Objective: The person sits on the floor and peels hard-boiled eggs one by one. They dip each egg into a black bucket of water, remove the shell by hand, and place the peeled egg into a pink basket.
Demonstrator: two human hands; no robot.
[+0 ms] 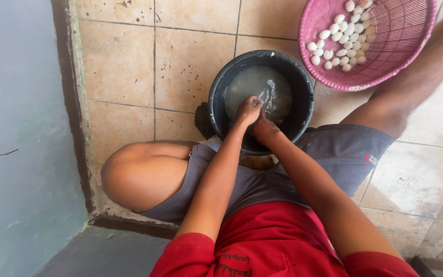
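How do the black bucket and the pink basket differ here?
The black bucket is solid-walled and holds cloudy water; the pink basket is perforated and holds white eggs. Both hands, left and right, are at the bucket; none touch the basket. Both are round and on the tiled floor.

1 head view, straight down, close over black bucket [303, 110] between knees.

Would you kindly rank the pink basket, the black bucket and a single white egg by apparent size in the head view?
1. Pink basket, partly cropped by the frame edge.
2. Black bucket, slightly smaller; a close call.
3. White egg, clearly smallest.
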